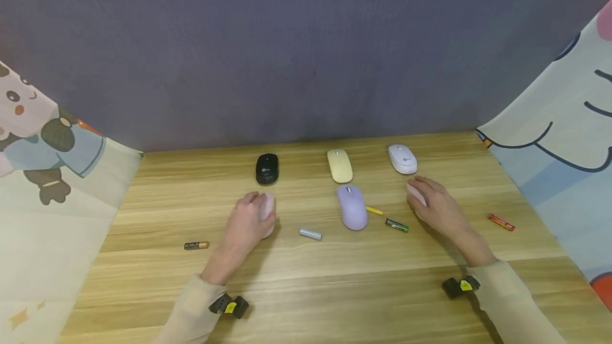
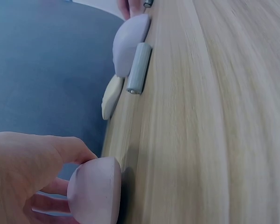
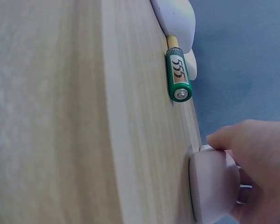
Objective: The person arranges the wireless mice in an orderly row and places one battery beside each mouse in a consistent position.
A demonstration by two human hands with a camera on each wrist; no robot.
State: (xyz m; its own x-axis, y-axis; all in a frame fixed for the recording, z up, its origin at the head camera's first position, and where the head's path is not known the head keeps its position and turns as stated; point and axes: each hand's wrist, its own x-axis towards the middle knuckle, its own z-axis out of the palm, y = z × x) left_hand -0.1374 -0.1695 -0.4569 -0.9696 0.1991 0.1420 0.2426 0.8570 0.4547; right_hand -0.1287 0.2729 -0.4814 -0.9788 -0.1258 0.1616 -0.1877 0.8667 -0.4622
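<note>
Mice (image 2: 95,191) pinched under my left hand (image 1: 246,219) and right hand (image 1: 438,209) seemed light, stiff and slippery, best held by their sides.

A person wears long, pale beige sleeves, the left sleeve (image 1: 191,307) and right sleeve (image 1: 509,296) both plain and softly creased. A small, black, blocky device with a bright yellow patch sits at each cuff: left device (image 1: 230,307), right device (image 1: 460,286). The left hand (image 1: 245,220) and right hand (image 1: 438,209) are bare.
</note>
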